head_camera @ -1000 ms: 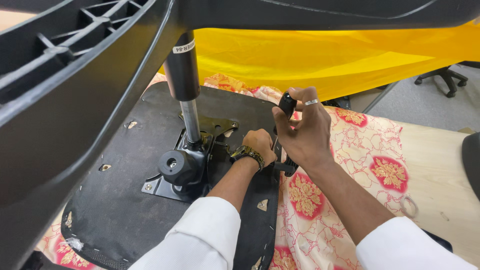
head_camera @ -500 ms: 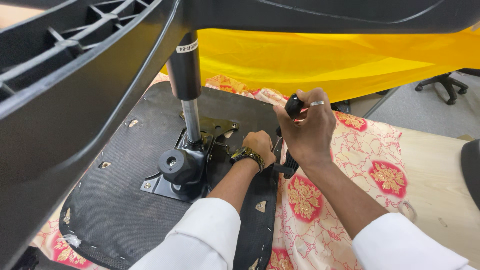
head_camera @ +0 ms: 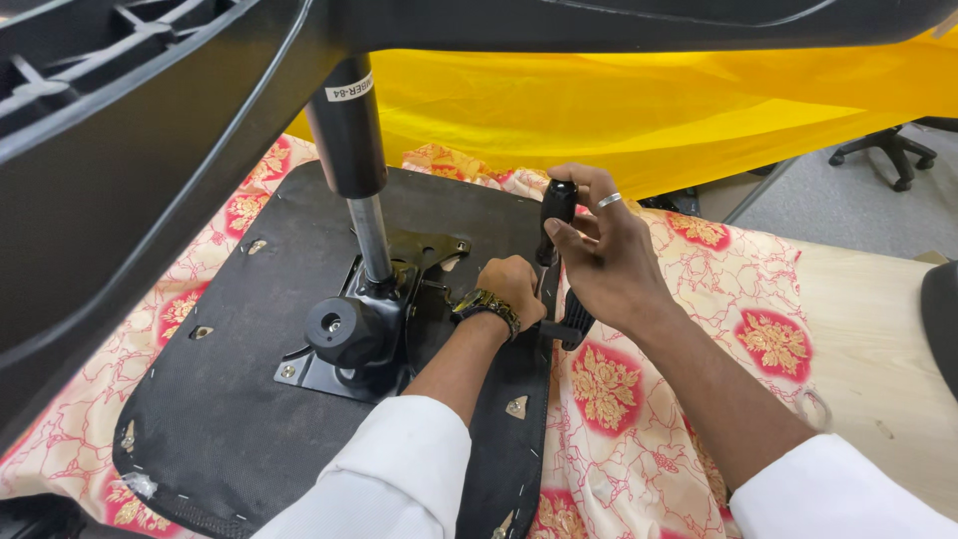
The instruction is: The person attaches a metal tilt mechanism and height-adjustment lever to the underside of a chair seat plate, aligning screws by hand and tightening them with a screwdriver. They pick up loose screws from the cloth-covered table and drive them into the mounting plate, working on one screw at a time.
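while the white sleeves fill the bottom of the frame, the left hand (head_camera: pixel 511 284) sits at centre as a closed fist, its grip pressed down by the metal mechanism plate (head_camera: pixel 399 299) on the upturned black seat base (head_camera: pixel 220 399); what it clamps, if anything, i cannot tell. just right of it the right hand (head_camera: pixel 599 255) has its grip wrapped on the black tool handle (head_camera: pixel 557 205), standing upright at the seat's edge. compared with half a second ago that hand has turned slightly round the handle, which suggests it is being twisted to work a fastener. beyond, the gas cylinder (head_camera: pixel 349 150) rises toward upper left, with yellow cloth (head_camera: pixel 649 110) across the back and floral cloth (head_camera: pixel 699 349) over the bench.
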